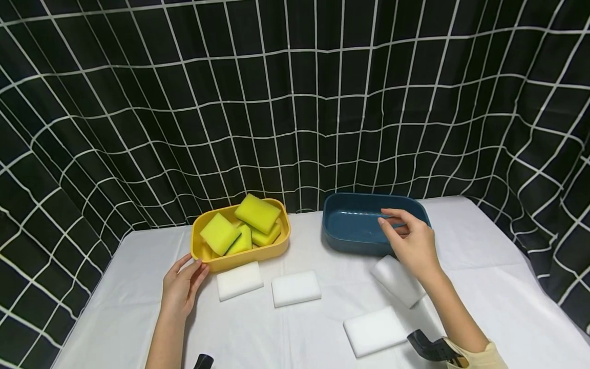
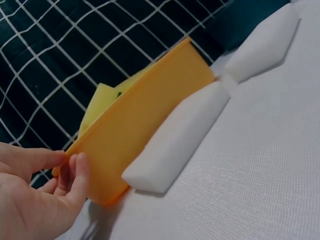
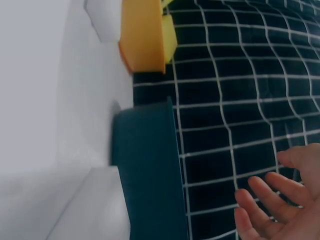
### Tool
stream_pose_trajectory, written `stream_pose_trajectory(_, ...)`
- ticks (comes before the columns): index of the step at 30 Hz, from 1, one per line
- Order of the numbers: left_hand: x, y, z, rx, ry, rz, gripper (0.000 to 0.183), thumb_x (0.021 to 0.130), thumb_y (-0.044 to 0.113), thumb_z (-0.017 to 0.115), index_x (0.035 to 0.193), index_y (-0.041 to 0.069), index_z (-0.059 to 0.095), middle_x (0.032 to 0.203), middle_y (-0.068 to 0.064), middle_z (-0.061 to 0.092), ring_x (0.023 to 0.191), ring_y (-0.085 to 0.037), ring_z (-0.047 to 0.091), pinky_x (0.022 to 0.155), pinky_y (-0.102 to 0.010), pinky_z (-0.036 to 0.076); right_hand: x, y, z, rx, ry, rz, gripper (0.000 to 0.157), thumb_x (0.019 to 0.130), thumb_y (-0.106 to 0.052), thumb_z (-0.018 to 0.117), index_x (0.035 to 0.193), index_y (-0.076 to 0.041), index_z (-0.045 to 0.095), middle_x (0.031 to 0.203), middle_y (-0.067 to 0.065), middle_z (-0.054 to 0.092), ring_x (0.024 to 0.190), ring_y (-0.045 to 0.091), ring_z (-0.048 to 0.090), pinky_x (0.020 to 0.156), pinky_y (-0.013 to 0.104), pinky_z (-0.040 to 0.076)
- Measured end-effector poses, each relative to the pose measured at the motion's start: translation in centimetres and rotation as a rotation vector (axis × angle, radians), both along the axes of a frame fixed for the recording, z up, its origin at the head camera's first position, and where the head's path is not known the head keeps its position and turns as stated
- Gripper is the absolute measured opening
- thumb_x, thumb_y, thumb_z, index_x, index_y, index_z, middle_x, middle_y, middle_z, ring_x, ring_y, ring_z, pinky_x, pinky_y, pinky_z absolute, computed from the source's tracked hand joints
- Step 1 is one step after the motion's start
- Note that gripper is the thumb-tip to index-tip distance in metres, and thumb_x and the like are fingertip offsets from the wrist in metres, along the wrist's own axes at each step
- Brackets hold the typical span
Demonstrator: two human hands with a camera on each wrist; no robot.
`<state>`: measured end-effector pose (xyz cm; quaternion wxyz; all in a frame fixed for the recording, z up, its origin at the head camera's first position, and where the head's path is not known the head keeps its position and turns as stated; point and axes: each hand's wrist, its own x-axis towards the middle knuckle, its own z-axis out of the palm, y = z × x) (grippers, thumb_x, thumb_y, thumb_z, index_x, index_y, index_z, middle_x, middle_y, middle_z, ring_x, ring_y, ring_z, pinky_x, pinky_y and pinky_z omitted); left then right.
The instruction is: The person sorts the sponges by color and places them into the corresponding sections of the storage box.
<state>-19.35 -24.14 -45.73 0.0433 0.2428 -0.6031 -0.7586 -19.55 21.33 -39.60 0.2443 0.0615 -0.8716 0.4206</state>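
Note:
A yellow plastic bin (image 1: 251, 257) holds several yellow-green sponges (image 1: 258, 212), some piled above its rim. My left hand (image 1: 180, 287) grips its near left corner, thumb and fingertips at the rim in the left wrist view. Over the right part of a dark blue bin (image 1: 355, 246) hovers my right hand (image 1: 412, 246), fingers loosely bent and holding nothing. No sponges show in the visible part of the blue bin. White sponges lie on the cloth: one (image 1: 239, 281) before the yellow bin, another (image 1: 296, 288) beside it, one (image 1: 397, 282) partly under my right forearm, one (image 1: 374, 330) nearer.
A white cloth (image 1: 322, 338) covers the table. Behind and at both sides hangs a black curtain (image 1: 295, 118) with a white grid. Black wrist camera mounts (image 1: 430, 347) show near the front edge.

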Motion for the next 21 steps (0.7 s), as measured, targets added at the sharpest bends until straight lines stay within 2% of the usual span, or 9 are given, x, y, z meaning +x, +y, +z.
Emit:
stream_pose_trajectory(4, 0.1, 0.1, 0.1, -0.023, 0.003, 0.004, 0.064, 0.108, 0.009, 0.059, 0.165, 0.005, 0.030, 0.112, -0.006, 0.062, 0.087, 0.000, 0.069, 0.094, -0.019, 0.060, -0.2, 0.9, -0.1, 0.000, -0.012, -0.024, 0.033, 0.106, -0.022, 0.066, 0.131, -0.001, 0.070, 0.113, 0.023, 0.074, 0.094, 0.041, 0.074, 0.069, 0.003, 0.047)
stream_pose_trajectory(7, 0.2, -0.1, 0.3, -0.030, 0.016, -0.009, 0.064, 0.108, 0.008, 0.058, 0.164, 0.003, 0.029, 0.107, -0.003, 0.063, 0.086, -0.001, 0.069, 0.093, -0.018, 0.060, -0.4, 1.6, -0.2, 0.002, -0.007, -0.050, 0.033, 0.106, -0.021, 0.066, 0.132, -0.001, 0.070, 0.113, 0.024, 0.075, 0.093, 0.038, 0.074, 0.069, 0.001, 0.045)
stream_pose_trajectory(8, 0.2, -0.2, 0.4, -0.032, 0.020, -0.011, 0.064, 0.108, 0.007, 0.059, 0.164, 0.003, 0.030, 0.105, -0.002, 0.063, 0.086, -0.001, 0.070, 0.092, -0.018, 0.061, -0.5, 1.8, -0.3, 0.002, -0.003, -0.061, 0.033, 0.106, -0.021, 0.066, 0.131, -0.001, 0.071, 0.114, 0.024, 0.075, 0.091, 0.032, 0.073, 0.070, 0.000, 0.044)
stream_pose_trajectory(10, 0.4, -0.4, 0.5, -0.031, 0.035, -0.015, 0.063, 0.107, 0.006, 0.059, 0.163, 0.001, 0.030, 0.100, 0.000, 0.064, 0.084, -0.001, 0.071, 0.091, -0.018, 0.061, -0.6, 2.4, -0.4, -0.001, -0.001, -0.083, 0.033, 0.106, -0.021, 0.066, 0.131, -0.001, 0.071, 0.114, 0.024, 0.075, 0.088, 0.013, 0.071, 0.070, -0.002, 0.043)
stream_pose_trajectory(12, 0.5, -0.7, 0.7, -0.041, 0.052, -0.015, 0.063, 0.107, 0.005, 0.058, 0.163, 0.000, 0.030, 0.097, 0.001, 0.064, 0.083, -0.001, 0.071, 0.090, -0.017, 0.061, -0.8, 3.0, -0.6, -0.012, 0.002, -0.103, 0.033, 0.105, -0.021, 0.067, 0.130, -0.001, 0.072, 0.115, 0.025, 0.076, 0.085, -0.007, 0.062, 0.070, -0.002, 0.043)
stream_pose_trajectory(14, 0.7, -0.8, 0.9, -0.055, 0.069, -0.015, 0.062, 0.107, 0.003, 0.057, 0.162, -0.001, 0.030, 0.095, 0.003, 0.065, 0.081, -0.001, 0.072, 0.088, -0.016, 0.061, -1.0, 3.7, -0.8, -0.025, 0.001, -0.125, 0.032, 0.105, -0.021, 0.067, 0.130, -0.001, 0.072, 0.115, 0.025, 0.076, 0.082, -0.020, 0.052, 0.070, -0.003, 0.043)
stream_pose_trajectory(16, 0.8, -0.9, 1.0, -0.077, 0.082, -0.016, 0.061, 0.107, 0.003, 0.057, 0.161, -0.002, 0.031, 0.094, 0.003, 0.065, 0.081, -0.001, 0.072, 0.087, -0.016, 0.061, -1.2, 4.3, -1.0, -0.039, -0.001, -0.145, 0.033, 0.105, -0.021, 0.067, 0.130, 0.000, 0.072, 0.116, 0.025, 0.075, 0.081, -0.025, 0.048, 0.071, -0.003, 0.042)
stream_pose_trajectory(21, 0.7, -0.8, 1.1, -0.124, 0.087, -0.056, 0.053, 0.106, 0.003, 0.059, 0.154, -0.006, 0.038, 0.093, 0.004, 0.068, 0.082, -0.002, 0.072, 0.084, -0.017, 0.063, -1.7, 5.6, -1.4, -0.067, -0.038, -0.219, 0.035, 0.105, -0.023, 0.066, 0.132, 0.000, 0.071, 0.121, 0.025, 0.074, 0.082, -0.026, 0.046, 0.074, -0.004, 0.039)
